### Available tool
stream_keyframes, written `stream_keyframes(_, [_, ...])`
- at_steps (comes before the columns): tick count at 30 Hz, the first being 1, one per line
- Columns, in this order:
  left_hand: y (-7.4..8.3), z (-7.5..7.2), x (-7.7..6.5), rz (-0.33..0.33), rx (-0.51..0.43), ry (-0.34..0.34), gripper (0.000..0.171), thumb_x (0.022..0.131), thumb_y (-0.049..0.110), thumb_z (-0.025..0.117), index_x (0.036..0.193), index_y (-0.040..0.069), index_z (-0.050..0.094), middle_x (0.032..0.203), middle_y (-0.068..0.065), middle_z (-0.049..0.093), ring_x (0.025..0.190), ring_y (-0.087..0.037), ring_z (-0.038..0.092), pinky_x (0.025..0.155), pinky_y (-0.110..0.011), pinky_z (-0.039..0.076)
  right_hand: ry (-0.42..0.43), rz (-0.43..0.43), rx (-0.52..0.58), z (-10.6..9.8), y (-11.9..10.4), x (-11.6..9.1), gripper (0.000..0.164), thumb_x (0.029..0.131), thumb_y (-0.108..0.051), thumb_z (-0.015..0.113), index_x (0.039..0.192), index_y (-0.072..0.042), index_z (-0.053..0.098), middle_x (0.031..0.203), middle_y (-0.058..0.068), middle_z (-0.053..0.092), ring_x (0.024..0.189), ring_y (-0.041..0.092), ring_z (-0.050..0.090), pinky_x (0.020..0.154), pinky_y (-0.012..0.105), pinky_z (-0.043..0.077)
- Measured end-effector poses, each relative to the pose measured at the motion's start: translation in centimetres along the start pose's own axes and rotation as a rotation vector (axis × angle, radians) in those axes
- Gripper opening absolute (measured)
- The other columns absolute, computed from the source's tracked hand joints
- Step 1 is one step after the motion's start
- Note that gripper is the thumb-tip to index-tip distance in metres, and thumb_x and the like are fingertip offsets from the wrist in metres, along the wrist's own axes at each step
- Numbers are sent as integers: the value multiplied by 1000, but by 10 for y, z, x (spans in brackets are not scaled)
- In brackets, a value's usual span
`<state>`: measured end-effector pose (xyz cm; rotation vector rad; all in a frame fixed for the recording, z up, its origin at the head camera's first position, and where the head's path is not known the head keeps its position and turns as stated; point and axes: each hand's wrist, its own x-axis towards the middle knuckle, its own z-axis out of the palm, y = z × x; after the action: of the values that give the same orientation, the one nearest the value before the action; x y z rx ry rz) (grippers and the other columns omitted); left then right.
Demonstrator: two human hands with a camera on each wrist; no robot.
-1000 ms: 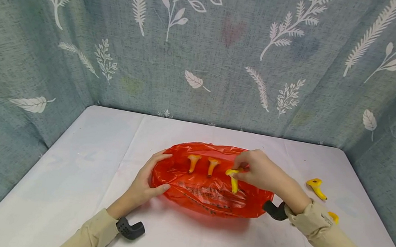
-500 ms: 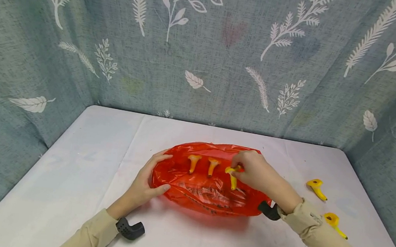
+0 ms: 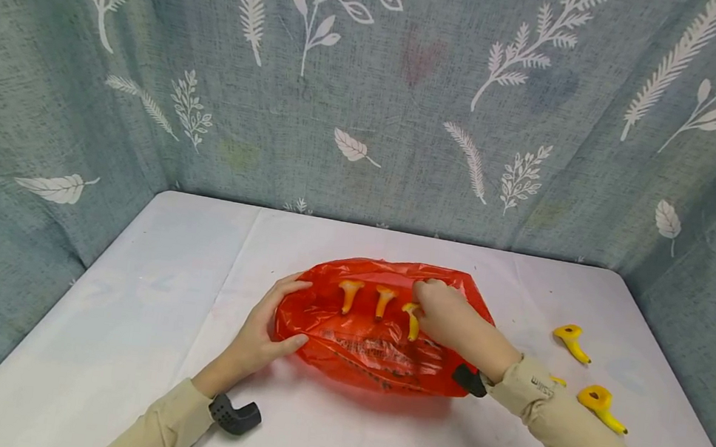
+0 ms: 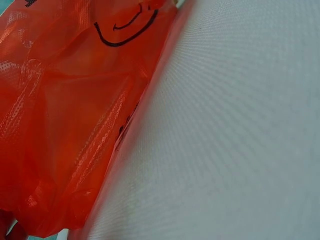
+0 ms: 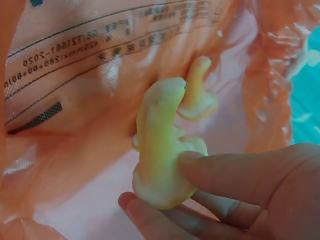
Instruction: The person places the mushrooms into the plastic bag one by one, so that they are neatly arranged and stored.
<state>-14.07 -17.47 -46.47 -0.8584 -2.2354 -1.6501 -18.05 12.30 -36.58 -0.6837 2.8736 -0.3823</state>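
Observation:
My left hand (image 3: 265, 324) holds the left end of a red plastic bag (image 3: 353, 368), thumb over the near rim and fingers at the far side. The bag's mouth gapes upward. Inside it, my right hand (image 3: 447, 315) pinches a yellow trumpet-shaped mushroom (image 3: 412, 323). The right wrist view shows this mushroom (image 5: 160, 135) between thumb and fingers, narrow stem up in that view. Two more mushrooms, an outer one (image 3: 349, 295) and a middle one (image 3: 385, 303), lie side by side in the bag. Little of my left hand shows in the left wrist view.
Right of the bag, one yellow mushroom (image 3: 573, 342) lies on the white tabletop (image 3: 205, 264), with another mushroom (image 3: 603, 409) nearer. A small yellow piece (image 3: 558, 380) peeks out by my right sleeve. A patterned grey-green curtain (image 3: 372, 106) encloses the table's back and sides.
My right hand has moved left and further into the bag with its mushroom. The forearm's shift has uncovered the nearer mushroom on the right. My left hand stays put.

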Motion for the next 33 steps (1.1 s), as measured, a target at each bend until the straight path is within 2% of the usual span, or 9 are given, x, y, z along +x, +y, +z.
stream_keyframes(4, [-18, 1, -2, 13, 5, 1, 72, 77, 8, 75, 143, 7, 45, 153, -9, 38, 137, -22, 39, 105, -28, 42, -36, 39, 5, 5, 0, 5, 11, 90, -1, 68, 99, 3, 62, 82, 10, 60, 70, 19, 57, 63, 27, 54])
stream_keyframes(11, [23, -1, 3, -22, -6, -13, 66, 76, 1, 71, 136, -8, 45, 149, -22, 39, 134, -30, 41, 105, -30, 43, -50, 72, 46, 11, 4, 13, 7, 87, 4, 66, 92, 2, 62, 78, 9, 61, 67, 19, 53, 61, 25, 49])
stream_keyframes(17, [23, -1, 3, 3, -5, -14, 66, 75, 0, 71, 135, -10, 45, 147, -25, 39, 133, -34, 42, 105, -28, 42, -37, 116, 10, 17, 7, 18, 5, 88, 3, 64, 89, -1, 61, 75, 7, 59, 65, 20, 51, 60, 28, 44])
stream_keyframes(22, [24, -1, 3, -4, 0, -11, 66, 76, 0, 72, 135, -9, 45, 148, -24, 39, 135, -31, 41, 106, -27, 40, -37, 121, 18, 25, 9, 19, 6, 89, 4, 62, 89, -1, 60, 73, 7, 57, 66, 22, 51, 61, 29, 44])
stream_keyframes(25, [24, -2, 3, -16, -2, -12, 66, 76, 1, 72, 136, -9, 45, 148, -23, 39, 135, -29, 41, 105, -28, 42, -55, 130, 42, 28, 10, 19, 8, 89, 4, 61, 94, -1, 61, 75, 7, 57, 68, 22, 53, 63, 28, 46])
stream_keyframes(28, [24, -2, 3, -23, -4, -15, 66, 77, 1, 72, 136, -9, 45, 148, -23, 39, 134, -28, 42, 104, -29, 44, -77, 134, 70, 29, 11, 19, 17, 88, 3, 61, 104, -2, 60, 77, 6, 56, 69, 21, 53, 62, 28, 46])
stream_keyframes(33, [24, -2, 3, -23, -6, -16, 66, 77, 1, 71, 136, -9, 45, 148, -23, 39, 133, -29, 42, 103, -31, 45, -85, 119, 73, 26, 13, 19, 12, 90, -5, 62, 101, -4, 61, 68, 3, 51, 61, 19, 52, 59, 28, 44])
